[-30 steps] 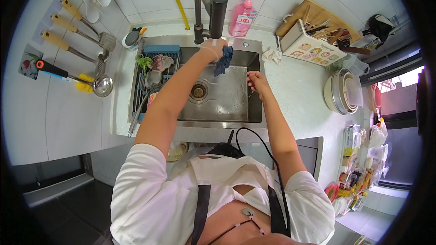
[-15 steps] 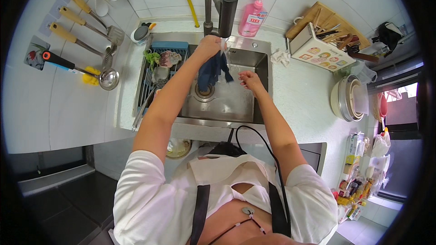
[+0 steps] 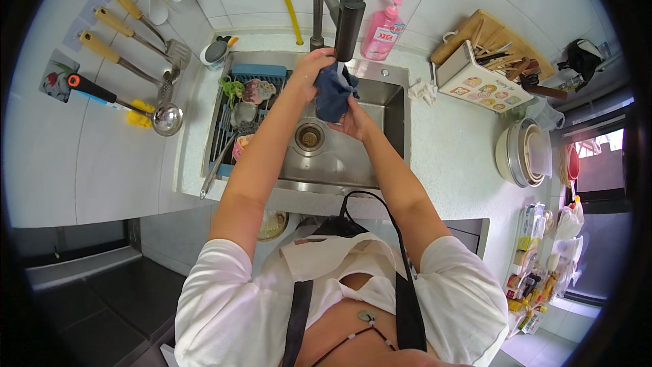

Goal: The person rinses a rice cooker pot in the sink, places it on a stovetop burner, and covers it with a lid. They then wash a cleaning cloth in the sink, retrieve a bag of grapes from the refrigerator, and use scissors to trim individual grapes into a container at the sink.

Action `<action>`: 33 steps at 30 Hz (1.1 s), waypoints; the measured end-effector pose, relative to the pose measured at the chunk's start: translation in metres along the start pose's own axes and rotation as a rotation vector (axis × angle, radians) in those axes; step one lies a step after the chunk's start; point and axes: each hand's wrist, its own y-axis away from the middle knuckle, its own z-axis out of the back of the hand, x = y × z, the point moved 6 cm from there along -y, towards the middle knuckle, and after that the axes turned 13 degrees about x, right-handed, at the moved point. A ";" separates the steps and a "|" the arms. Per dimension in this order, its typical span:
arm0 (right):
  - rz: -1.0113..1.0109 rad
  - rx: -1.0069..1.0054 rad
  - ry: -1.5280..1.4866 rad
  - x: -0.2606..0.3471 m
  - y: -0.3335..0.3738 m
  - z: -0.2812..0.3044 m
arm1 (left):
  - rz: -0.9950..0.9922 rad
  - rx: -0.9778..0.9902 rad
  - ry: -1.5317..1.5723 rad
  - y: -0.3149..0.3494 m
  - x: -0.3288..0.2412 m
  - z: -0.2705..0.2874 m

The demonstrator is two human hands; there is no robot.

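Observation:
A dark blue cloth point(image 3: 333, 95) hangs bunched in the running water just under the black faucet point(image 3: 350, 24). My left hand point(image 3: 314, 71) grips its upper left side, fingers closed. From below and to the right, my right hand point(image 3: 352, 121) holds its lower right part, the fingers partly hidden behind the fabric. Beneath both hands lies the steel sink point(image 3: 339, 166), its round drain point(image 3: 309, 137) in sight to the left.
A blue drying rack point(image 3: 255, 70) with greens and sponges fills the sink's left side. A pink pump bottle point(image 3: 382, 30) stands behind, right of the faucet. On the right counter are a crumpled white cloth point(image 3: 424, 92), a utensil box point(image 3: 482, 85) and stacked bowls point(image 3: 519, 153).
My right hand has moved left and up and taken hold of the cloth. The cloth, hanging long before, is now raised and bunched between both hands, uncovering the drain.

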 end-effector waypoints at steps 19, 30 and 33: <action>0.373 0.068 -0.037 0.093 0.037 -0.063 | 0.184 -0.467 0.249 0.023 0.132 0.117; 0.649 -0.353 0.568 0.095 0.043 -0.048 | -0.121 -0.214 0.442 -0.003 0.080 0.038; 0.908 -0.463 1.084 0.069 0.049 -0.077 | -0.204 -0.209 0.295 -0.013 0.067 0.043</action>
